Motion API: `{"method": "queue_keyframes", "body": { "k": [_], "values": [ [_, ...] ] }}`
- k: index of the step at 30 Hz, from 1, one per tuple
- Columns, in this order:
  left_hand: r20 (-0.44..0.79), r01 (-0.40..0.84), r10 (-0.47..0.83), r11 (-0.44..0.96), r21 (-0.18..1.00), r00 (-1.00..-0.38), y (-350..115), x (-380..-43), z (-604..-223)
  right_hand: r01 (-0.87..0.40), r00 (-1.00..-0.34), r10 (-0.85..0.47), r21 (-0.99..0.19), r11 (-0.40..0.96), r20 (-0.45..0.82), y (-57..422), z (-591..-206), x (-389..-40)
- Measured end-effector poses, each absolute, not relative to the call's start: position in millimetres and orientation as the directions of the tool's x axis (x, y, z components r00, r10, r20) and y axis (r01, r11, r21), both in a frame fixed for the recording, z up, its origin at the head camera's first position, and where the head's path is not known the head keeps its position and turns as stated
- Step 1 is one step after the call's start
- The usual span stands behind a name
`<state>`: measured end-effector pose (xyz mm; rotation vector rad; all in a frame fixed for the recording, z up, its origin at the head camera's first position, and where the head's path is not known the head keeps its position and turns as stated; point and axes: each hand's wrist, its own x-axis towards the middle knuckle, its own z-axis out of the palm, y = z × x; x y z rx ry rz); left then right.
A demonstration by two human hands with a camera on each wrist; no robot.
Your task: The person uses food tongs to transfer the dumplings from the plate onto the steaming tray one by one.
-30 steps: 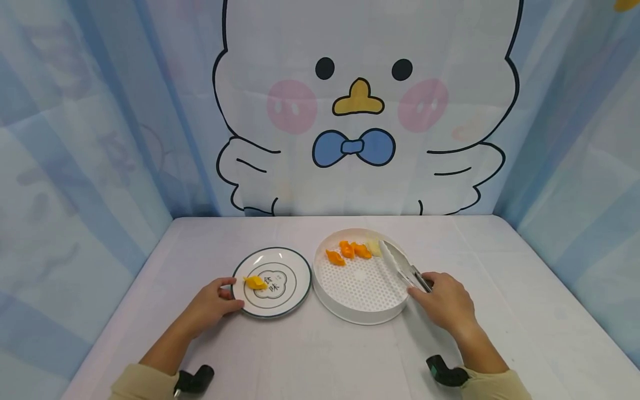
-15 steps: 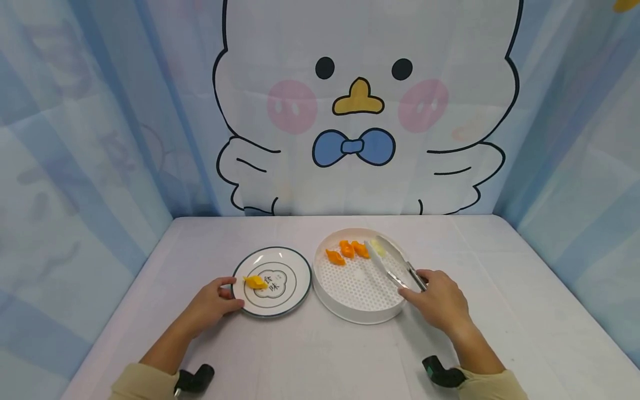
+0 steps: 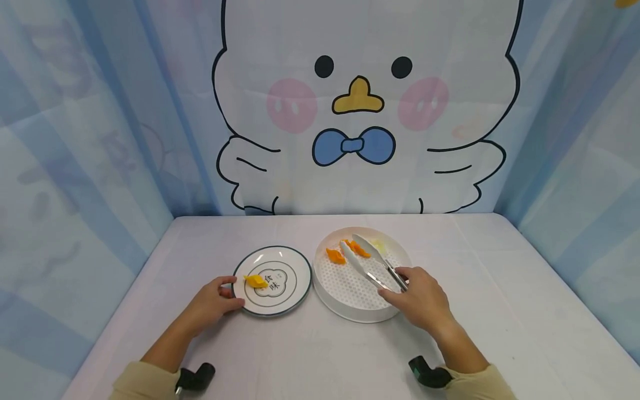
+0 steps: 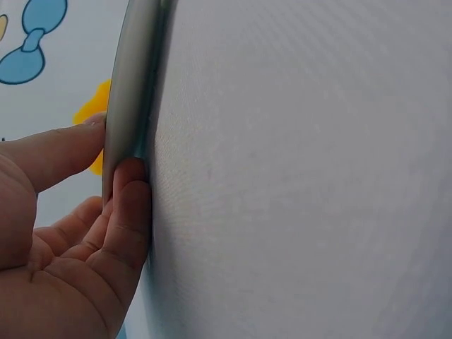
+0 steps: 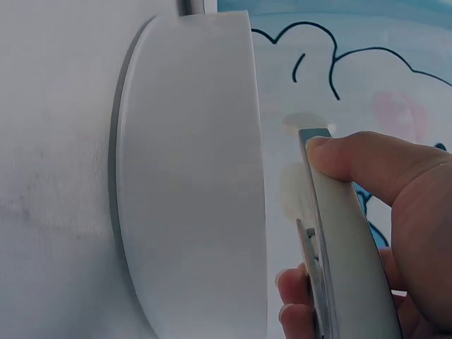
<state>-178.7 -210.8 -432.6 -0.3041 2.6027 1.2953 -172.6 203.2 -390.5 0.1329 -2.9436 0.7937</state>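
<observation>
My left hand (image 3: 215, 305) holds the left rim of a white plate with a dark green edge (image 3: 295, 266), thumb on top and fingertips at the underside in the left wrist view. On that plate lies a yellow dumpling-shaped piece (image 3: 256, 281). My right hand (image 3: 422, 297) grips metal tongs (image 5: 346, 233), thumb along one arm. In the head view their spread tips reach over a round white steamer tray with holes (image 3: 365, 316), around the middle orange dumpling-shaped pieces (image 3: 360, 249), which they partly hide. Another orange piece (image 3: 335, 256) lies left of the tips, a pale one (image 3: 378, 246) right.
Plate and tray stand side by side on a white-covered table (image 3: 300, 355). A curtain with a cartoon bird (image 3: 360, 183) hangs directly behind the table, and blue-striped curtains (image 3: 90, 211) flank it. Each wrist carries a black camera mount (image 3: 197, 378).
My right hand has moved left with the tongs, whose tips went from the pale piece to the orange ones and spread wider. The left hand and plate have stayed in place.
</observation>
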Motion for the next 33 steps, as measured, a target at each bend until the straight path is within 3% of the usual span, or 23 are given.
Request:
{"method": "queue_keyframes", "body": {
  "k": [23, 33],
  "values": [
    [-0.292, -0.290, -0.095, 0.592, 0.752, -0.952, -209, -177, -429, -0.282, -0.959, -0.250, -0.497, 0.820, 0.130, 143, -391, -167],
    [-0.292, -0.290, -0.096, 0.592, 0.752, -0.952, -209, -177, -431, -0.364, -0.929, -0.353, -0.442, 0.820, 0.112, 116, -391, -170]
  ]
}}
